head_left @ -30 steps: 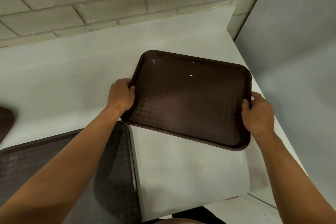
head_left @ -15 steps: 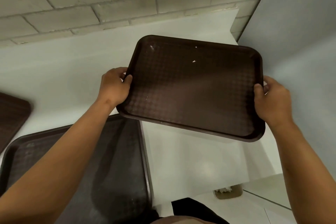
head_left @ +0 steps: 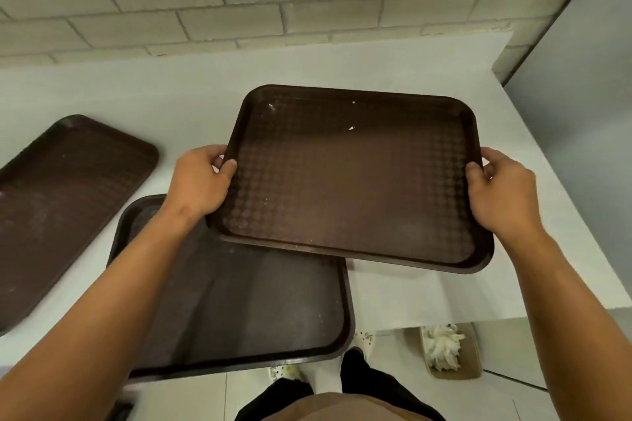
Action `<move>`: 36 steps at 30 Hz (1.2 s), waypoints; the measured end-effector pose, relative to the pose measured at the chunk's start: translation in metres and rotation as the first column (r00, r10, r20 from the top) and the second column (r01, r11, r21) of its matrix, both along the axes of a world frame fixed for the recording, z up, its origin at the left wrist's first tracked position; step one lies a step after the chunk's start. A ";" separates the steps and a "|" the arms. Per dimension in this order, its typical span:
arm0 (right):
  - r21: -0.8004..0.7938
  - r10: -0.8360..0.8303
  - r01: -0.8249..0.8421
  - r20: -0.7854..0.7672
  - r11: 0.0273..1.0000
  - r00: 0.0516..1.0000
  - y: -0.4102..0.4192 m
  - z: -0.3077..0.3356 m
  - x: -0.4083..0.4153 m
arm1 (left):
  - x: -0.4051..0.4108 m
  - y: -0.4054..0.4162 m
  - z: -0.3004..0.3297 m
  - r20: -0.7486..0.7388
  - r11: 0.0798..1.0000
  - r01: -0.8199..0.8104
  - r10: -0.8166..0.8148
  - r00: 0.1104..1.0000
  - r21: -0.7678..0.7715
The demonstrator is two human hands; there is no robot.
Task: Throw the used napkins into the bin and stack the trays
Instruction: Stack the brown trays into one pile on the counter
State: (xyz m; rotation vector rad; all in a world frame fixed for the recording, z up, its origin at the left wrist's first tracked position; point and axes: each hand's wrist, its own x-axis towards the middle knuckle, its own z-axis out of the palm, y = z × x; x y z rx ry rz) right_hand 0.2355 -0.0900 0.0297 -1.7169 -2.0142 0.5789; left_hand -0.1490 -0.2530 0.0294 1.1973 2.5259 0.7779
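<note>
Up over the white counter (head_left: 393,72), a brown tray (head_left: 355,181) is held level — left hand (head_left: 200,181) gripping its left rim, right hand (head_left: 501,193) its right. Its near-left corner overlaps a second tray (head_left: 246,311); a third tray (head_left: 58,202) lies left. Crumpled napkins (head_left: 443,347) fill the floor bin (head_left: 473,357).

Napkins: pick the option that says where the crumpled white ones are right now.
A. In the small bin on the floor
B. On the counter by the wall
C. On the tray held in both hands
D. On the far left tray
A: the crumpled white napkins sit inside the small tan bin on the floor beside the counter, while the held tray carries only a few white specks.
</note>
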 end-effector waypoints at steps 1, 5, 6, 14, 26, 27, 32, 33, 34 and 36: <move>0.003 0.016 -0.016 0.002 1.000 1.000 -0.007 -0.001 -0.008 | -0.006 -0.014 0.001 -0.004 1.000 -0.021 0.021 1.000 -0.004; 0.003 0.077 -0.077 0.001 0.997 0.997 -0.033 -0.014 -0.040 | -0.029 -0.068 -0.003 0.005 0.997 -0.071 0.071 0.997 -0.027; 0.001 0.094 -0.094 0.001 0.996 0.996 -0.040 -0.018 -0.047 | -0.035 -0.081 -0.005 0.010 0.996 -0.075 0.076 0.997 -0.041; -0.050 0.196 -0.194 0.027 0.980 0.980 -0.093 -0.055 -0.091 | -0.066 -0.167 -0.030 0.043 0.990 -0.116 0.119 0.992 -0.078; -0.091 0.211 -0.204 0.072 0.975 0.975 -0.141 -0.087 -0.117 | -0.085 -0.231 -0.062 0.009 0.974 -0.131 0.135 0.991 -0.187; -0.088 0.212 -0.205 0.075 0.975 0.974 -0.142 -0.088 -0.118 | -0.087 -0.233 -0.063 0.003 0.974 -0.127 0.130 0.992 -0.190; -0.078 0.210 -0.203 0.094 0.976 0.973 -0.147 -0.088 -0.125 | -0.093 -0.239 -0.064 -0.020 0.976 -0.115 0.113 0.993 -0.185; -0.079 0.215 -0.207 0.102 0.975 0.971 -0.148 -0.089 -0.126 | -0.093 -0.240 -0.064 -0.022 0.976 -0.117 0.115 0.993 -0.186; -0.085 0.220 -0.211 0.107 0.974 0.970 -0.150 -0.090 -0.127 | -0.094 -0.242 -0.064 -0.025 0.975 -0.120 0.117 0.993 -0.188; -0.096 0.218 -0.208 0.108 0.973 0.970 -0.153 -0.093 -0.127 | -0.095 -0.245 -0.065 -0.035 0.976 -0.120 0.115 0.993 -0.181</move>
